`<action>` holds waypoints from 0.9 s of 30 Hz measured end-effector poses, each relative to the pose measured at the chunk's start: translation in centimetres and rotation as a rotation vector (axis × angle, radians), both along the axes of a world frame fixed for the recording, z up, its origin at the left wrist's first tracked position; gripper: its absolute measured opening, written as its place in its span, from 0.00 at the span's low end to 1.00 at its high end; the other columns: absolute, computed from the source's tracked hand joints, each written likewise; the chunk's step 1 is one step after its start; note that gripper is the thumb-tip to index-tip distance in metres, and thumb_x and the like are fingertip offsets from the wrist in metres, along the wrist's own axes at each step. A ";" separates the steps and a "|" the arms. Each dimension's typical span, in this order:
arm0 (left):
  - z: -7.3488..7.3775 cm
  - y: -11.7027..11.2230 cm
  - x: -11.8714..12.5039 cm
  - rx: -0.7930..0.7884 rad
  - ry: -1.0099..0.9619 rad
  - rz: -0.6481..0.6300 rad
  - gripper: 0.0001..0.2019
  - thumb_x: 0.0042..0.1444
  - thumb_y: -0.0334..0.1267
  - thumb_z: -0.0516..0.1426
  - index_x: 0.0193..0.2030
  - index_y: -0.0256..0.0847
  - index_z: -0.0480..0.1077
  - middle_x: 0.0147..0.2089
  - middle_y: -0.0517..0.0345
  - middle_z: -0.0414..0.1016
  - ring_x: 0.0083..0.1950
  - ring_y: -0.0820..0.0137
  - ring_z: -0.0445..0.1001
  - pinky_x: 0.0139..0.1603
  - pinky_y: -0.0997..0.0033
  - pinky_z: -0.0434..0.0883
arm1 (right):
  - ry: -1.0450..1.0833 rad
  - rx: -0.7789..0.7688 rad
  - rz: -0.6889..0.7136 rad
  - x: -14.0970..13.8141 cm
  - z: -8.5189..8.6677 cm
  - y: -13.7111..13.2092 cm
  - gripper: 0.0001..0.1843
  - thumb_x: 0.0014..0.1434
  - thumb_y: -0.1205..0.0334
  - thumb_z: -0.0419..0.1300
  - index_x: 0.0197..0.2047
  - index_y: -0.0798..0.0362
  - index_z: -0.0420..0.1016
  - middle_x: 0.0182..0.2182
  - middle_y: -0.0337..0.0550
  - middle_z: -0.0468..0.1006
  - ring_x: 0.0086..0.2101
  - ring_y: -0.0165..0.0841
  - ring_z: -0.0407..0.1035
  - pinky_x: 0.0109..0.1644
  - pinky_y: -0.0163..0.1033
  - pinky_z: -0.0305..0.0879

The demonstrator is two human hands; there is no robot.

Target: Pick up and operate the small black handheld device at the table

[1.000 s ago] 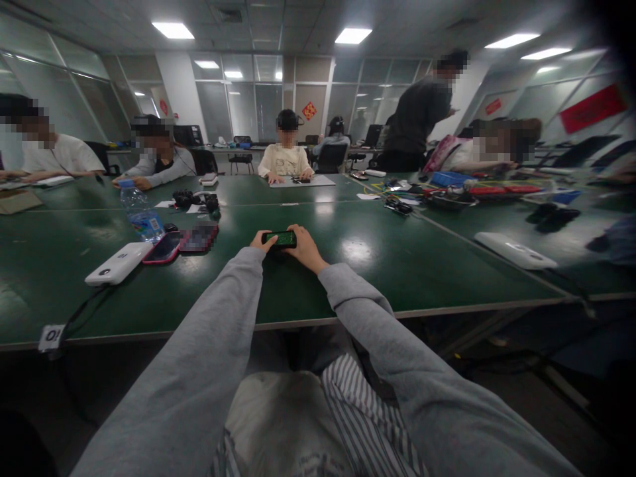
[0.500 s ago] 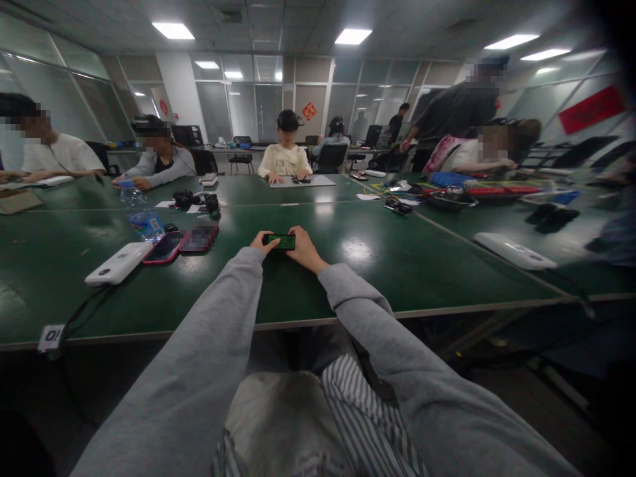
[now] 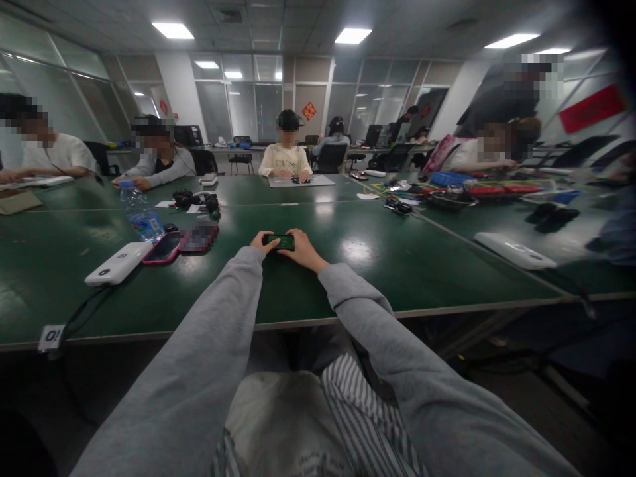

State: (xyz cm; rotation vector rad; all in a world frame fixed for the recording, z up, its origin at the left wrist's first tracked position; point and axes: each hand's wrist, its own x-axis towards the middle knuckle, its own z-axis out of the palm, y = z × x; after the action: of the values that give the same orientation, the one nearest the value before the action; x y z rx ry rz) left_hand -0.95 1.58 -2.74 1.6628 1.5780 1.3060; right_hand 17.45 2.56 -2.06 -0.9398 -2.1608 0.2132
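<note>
A smartphone (image 3: 284, 240) with a lit, mostly green screen is held sideways over the green table (image 3: 238, 291). My left hand (image 3: 261, 242) is closed around its left end, the thumb lying over the screen. Around the right end my right hand (image 3: 304, 250) is closed too, its thumb reaching onto the screen from the right. The fingers behind the phone are hidden. What the screen displays is too small to make out.
To the left lie a white power bank (image 3: 119, 264) with a cable, a pink-edged phone (image 3: 163, 246) and a water bottle (image 3: 139, 211). Another white power bank (image 3: 514, 250) lies right. Cables and a blue tray (image 3: 452, 179) are further back. Several people sit around the table.
My right thumb has moved further onto the phone's screen; the phone stays in place. In the background, a standing person in dark clothes has moved to the right.
</note>
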 end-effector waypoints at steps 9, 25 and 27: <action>-0.8 0.8 -0.3 0.031 0.014 0.008 0.21 0.43 0.45 0.62 0.45 0.42 0.68 0.44 0.54 0.71 0.46 0.67 0.69 0.49 0.65 0.64 | 0.038 0.005 -0.016 -0.3 -0.1 0.0 0.24 0.57 0.45 0.52 0.47 0.55 0.62 0.41 0.50 0.66 0.44 0.37 0.61 0.48 0.44 0.60; -0.8 0.7 -0.4 0.023 0.027 0.003 0.23 0.43 0.47 0.62 0.46 0.41 0.68 0.45 0.52 0.71 0.46 0.66 0.69 0.48 0.64 0.65 | 0.032 -0.003 -0.016 -0.2 -0.3 0.5 0.18 0.61 0.51 0.48 0.47 0.55 0.62 0.42 0.50 0.66 0.44 0.37 0.60 0.49 0.44 0.59; -0.7 0.7 -0.4 0.022 0.023 0.008 0.22 0.43 0.46 0.62 0.45 0.41 0.68 0.45 0.52 0.71 0.46 0.66 0.69 0.49 0.64 0.65 | 0.032 0.001 -0.014 -0.2 -0.4 0.5 0.18 0.61 0.52 0.48 0.47 0.55 0.62 0.42 0.50 0.66 0.44 0.37 0.60 0.49 0.44 0.59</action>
State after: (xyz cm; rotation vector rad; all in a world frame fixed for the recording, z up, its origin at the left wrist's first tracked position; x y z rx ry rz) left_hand -1.31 2.27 -3.46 1.6922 1.5905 1.3178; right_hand 17.22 3.08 -2.44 -0.9449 -2.1241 0.2191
